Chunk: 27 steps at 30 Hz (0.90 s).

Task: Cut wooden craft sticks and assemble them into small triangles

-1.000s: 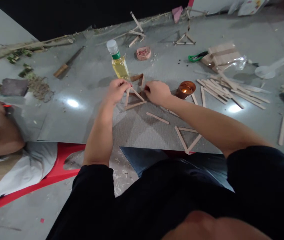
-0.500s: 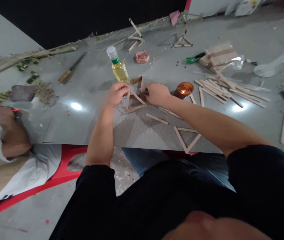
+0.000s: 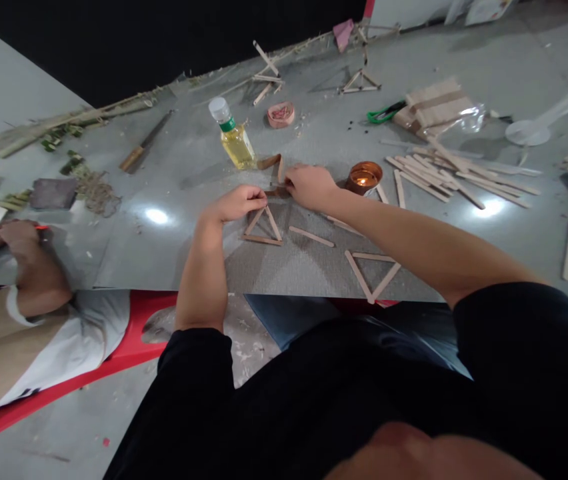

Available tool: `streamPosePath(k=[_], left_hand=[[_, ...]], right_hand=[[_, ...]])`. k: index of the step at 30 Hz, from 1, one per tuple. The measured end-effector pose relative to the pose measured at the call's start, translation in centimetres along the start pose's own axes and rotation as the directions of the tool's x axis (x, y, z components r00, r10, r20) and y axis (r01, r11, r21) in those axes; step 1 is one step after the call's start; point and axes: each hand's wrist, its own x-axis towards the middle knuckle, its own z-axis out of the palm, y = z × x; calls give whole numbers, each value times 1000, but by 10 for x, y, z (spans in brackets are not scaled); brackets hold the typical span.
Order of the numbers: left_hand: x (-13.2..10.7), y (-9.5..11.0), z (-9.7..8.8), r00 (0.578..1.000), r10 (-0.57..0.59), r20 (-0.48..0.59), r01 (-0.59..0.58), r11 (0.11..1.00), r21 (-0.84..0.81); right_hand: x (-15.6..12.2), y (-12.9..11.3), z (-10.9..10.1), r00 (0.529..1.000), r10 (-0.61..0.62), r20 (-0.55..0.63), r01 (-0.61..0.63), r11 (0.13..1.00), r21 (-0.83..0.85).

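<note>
My left hand [image 3: 244, 202] pinches the top corner of a small triangle of wooden craft sticks [image 3: 263, 240], held near the tabletop. Close beside it, my right hand [image 3: 311, 185] is closed, its fingertips curled down; what they grip is hidden. A dark brown strip [image 3: 278, 191] shows between the two hands. Just behind them stands a brown band-like piece [image 3: 271, 161]. To the right of my right hand a candle burns in a copper-coloured cup [image 3: 364, 177]. A single stick [image 3: 311, 237] and a second stick triangle [image 3: 359, 275] lie nearer the front edge.
A bottle of yellow liquid [image 3: 238, 145] stands behind my left hand. Loose sticks [image 3: 427, 177], a stick packet [image 3: 437, 107] and green-handled scissors [image 3: 385, 113] lie right. A knife [image 3: 137, 153] lies left, beyond a co-worker's hands [image 3: 17, 233]. Stick structures [image 3: 361, 81] stand at the back.
My left hand has moved slightly nearer with the triangle, which now sits lower and apart from the brown band-like piece. My right hand stays almost in place.
</note>
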Motion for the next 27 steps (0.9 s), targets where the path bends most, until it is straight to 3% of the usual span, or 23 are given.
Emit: streamPosePath(k=[5,11,15,18,22,24,25,27], left_hand=[[2,-3,1,1000,9,14,-9,999,36],[3,-3,1,997,32,-67,-32,999,14],[2,3,5,979,70,-193,-75,997,-20],[4,5,7,927,82,-367,-104,994,-41],[10,6,-1,760,47,-648,-105,993,-51],[7,13,-4,627,28,-779,-86,996,-34],[2,20,-3,530,24,-848,-67,998,-14],[-19,39,8,241,48,-969,-12,999,47]], right_hand=[[2,2,0,1000,-23,-11,23,1000,-14],[-9,5,-5,998,-58,-21,57,997,-52],[-35,8,-15,995,-74,-61,69,994,-85],[-45,6,-19,995,-66,-77,59,994,-95],[-36,-4,-17,996,-54,-68,48,995,-86],[-30,-9,-15,996,-69,-51,66,995,-69],[-28,-11,-13,996,-82,-37,80,995,-59],[-25,-13,-10,995,-102,-5,102,994,-36]])
